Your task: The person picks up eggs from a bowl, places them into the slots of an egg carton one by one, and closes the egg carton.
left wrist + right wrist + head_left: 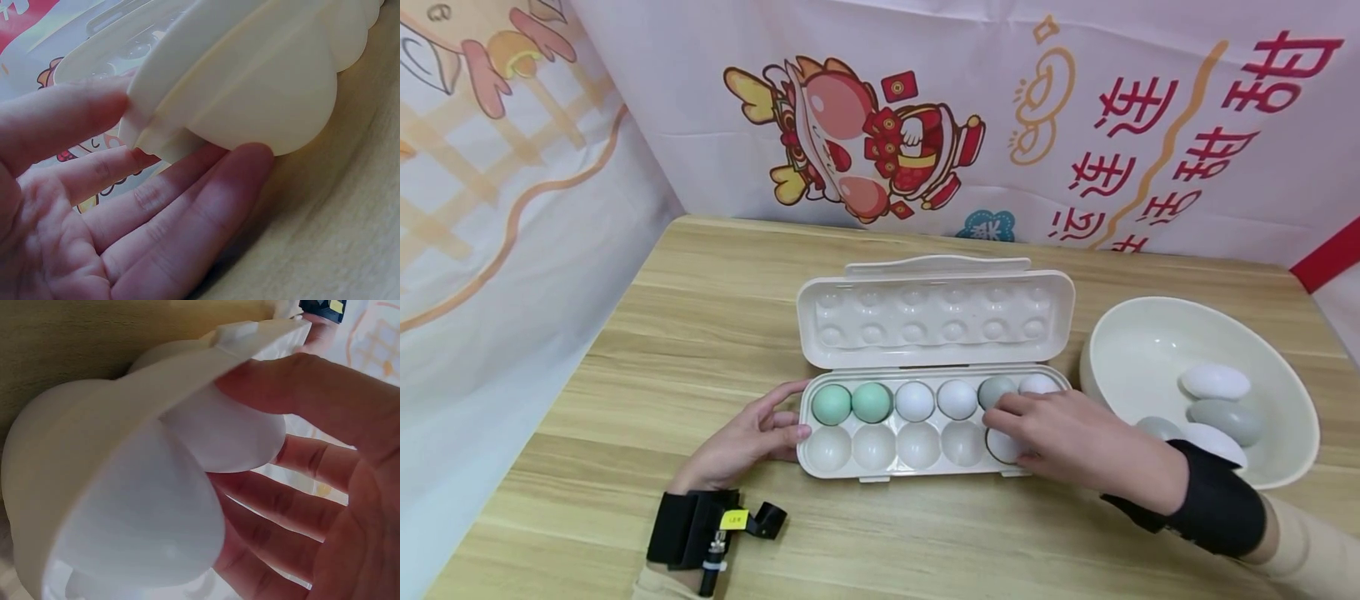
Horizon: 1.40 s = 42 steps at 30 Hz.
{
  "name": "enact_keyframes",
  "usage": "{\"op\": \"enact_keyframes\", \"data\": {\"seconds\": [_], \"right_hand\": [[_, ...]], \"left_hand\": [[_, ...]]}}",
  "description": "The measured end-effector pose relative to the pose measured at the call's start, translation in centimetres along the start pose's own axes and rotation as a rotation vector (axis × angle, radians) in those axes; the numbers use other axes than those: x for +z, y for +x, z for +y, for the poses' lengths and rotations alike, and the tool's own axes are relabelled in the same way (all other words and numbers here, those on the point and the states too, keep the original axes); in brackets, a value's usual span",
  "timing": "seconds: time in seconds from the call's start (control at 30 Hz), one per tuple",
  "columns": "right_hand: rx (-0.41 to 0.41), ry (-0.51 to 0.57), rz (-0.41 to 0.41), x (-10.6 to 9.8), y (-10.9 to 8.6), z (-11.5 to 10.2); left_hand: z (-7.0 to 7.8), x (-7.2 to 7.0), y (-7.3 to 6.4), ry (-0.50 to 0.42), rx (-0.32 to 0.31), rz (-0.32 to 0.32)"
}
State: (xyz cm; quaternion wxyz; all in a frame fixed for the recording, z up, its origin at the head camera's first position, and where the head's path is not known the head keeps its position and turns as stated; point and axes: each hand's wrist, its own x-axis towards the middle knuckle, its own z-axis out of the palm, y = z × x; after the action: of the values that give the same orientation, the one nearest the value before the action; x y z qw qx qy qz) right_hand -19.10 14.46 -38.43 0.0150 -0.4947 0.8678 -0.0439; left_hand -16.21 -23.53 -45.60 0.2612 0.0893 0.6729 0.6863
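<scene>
An open egg carton (865, 479) lies on the table, its lid tipped back. Its back row holds two green eggs (852, 403), two white ones (936, 401), a grey one (997, 392) and another white one at the right end. My left hand (748, 433) holds the carton's left end, thumb at the rim and other fingers around the end cup (269, 100). With my right hand (1067, 437) I hold a white egg (231, 431) at the front row's fifth cup. Beside it, a white egg (150, 512) sits in the end cup, hidden by my hand in the head view.
A cream bowl (1120, 350) with several white and grey eggs (1216, 382) stands right of the carton, close to my right forearm. The raised lid (936, 312) stands behind the egg rows. Printed cloth (700, 150) hangs behind the wooden table (700, 300).
</scene>
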Motion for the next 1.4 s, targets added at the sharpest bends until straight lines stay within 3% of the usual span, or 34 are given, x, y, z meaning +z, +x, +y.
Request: {"op": "enact_keyframes", "data": {"seconds": [0.43, 0.73, 1.4], "right_hand": [[0.017, 0.002, 0.007, 0.2, -0.3, -0.1], [0.016, -0.030, 0.075, 0.0, -0.8, 0.0], [0.071, -0.114, 0.157, -2.7, -3.3, 1.2]], "left_hand": [[-0.1, 0.1, 0.2, 0.011, -0.004, 0.000], [0.0, 0.1, 0.2, 0.016, -0.008, 0.002], [-0.2, -0.1, 0.0, 0.036, -0.007, -0.007]]}}
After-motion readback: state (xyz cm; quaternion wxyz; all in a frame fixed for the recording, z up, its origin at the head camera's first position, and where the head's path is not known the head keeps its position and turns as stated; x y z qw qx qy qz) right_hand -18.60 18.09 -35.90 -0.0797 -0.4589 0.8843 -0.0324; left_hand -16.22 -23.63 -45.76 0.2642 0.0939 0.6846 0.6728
